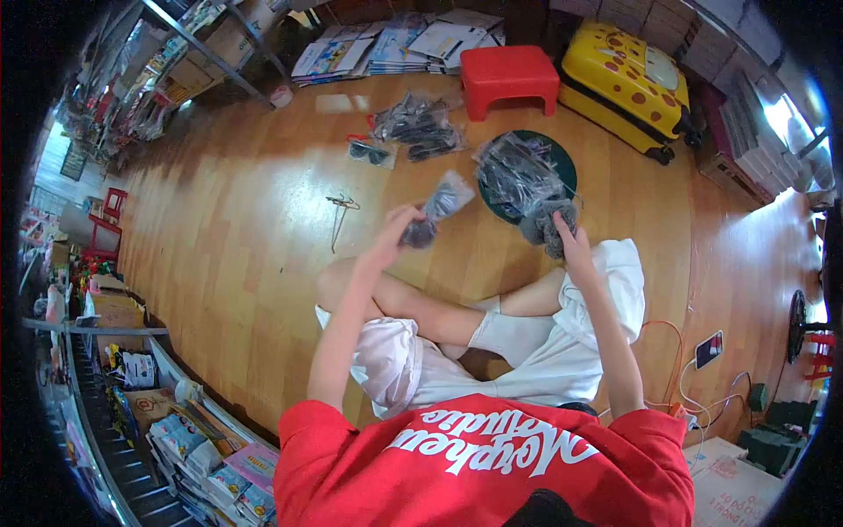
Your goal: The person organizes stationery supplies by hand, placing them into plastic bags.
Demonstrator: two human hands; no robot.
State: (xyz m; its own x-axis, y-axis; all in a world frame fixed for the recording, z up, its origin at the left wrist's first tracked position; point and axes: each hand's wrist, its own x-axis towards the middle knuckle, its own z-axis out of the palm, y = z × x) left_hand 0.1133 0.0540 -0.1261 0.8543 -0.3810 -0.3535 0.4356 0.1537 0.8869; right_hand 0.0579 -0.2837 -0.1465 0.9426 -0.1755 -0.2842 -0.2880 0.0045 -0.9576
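My left hand [397, 235] is closed on a pair of bagged sunglasses [448, 195], the clear plastic sticking up past the fingers and a dark lens below. My right hand [576, 249] grips a dark grey bundle [551, 227] that looks like bagged sunglasses; its exact shape is hard to make out. The bundle is at the near edge of a pile of plastic-bagged sunglasses [518, 171], which lies on a round dark green surface [560, 156]. Farther off on the floor are another bagged heap [417, 119] and a single pair of sunglasses [369, 154].
A thin metal stand-like piece [339, 215] lies on the wooden floor to the left. Behind the piles stand a red stool [509, 77] and a yellow suitcase [625, 83]. Stacked papers [386, 51] lie at the back. A phone [709, 349] with cables is at right.
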